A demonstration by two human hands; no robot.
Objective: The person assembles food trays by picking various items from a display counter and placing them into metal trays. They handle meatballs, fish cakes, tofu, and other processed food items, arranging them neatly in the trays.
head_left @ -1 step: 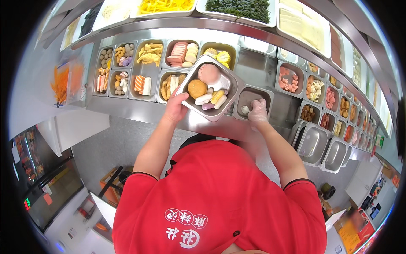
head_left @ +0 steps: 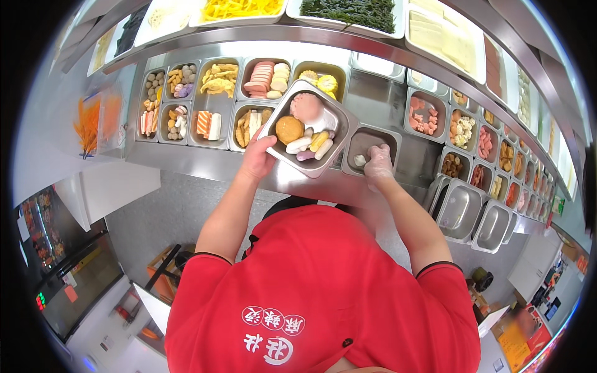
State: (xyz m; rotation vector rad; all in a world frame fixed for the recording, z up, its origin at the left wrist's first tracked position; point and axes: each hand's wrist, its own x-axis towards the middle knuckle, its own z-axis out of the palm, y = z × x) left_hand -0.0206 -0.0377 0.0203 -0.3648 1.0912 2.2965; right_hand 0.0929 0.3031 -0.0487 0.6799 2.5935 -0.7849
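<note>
My left hand [head_left: 257,155] grips the left corner of a tilted square metal pan [head_left: 339,118], thumb over its rim. In this pan lie a round pink slice [head_left: 306,107], a browned round patty [head_left: 290,130] and several white, yellow and purple oblong pieces [head_left: 311,145]. My right hand [head_left: 378,164], in a clear glove, reaches down into a smaller metal pan [head_left: 393,138] set in the counter. Its fingers are curled; what they hold, if anything, is hidden. A small white ball [head_left: 360,160] lies beside these fingers, at the pan's left.
Behind the held pan are food pans with pink and pale slices [head_left: 263,78], corn pieces [head_left: 326,82] and fried strips [head_left: 219,79]. More filled pans [head_left: 426,117] stand at the right, with stacked bare pans [head_left: 460,208] nearer me. A steel shelf edge [head_left: 348,34] crosses above.
</note>
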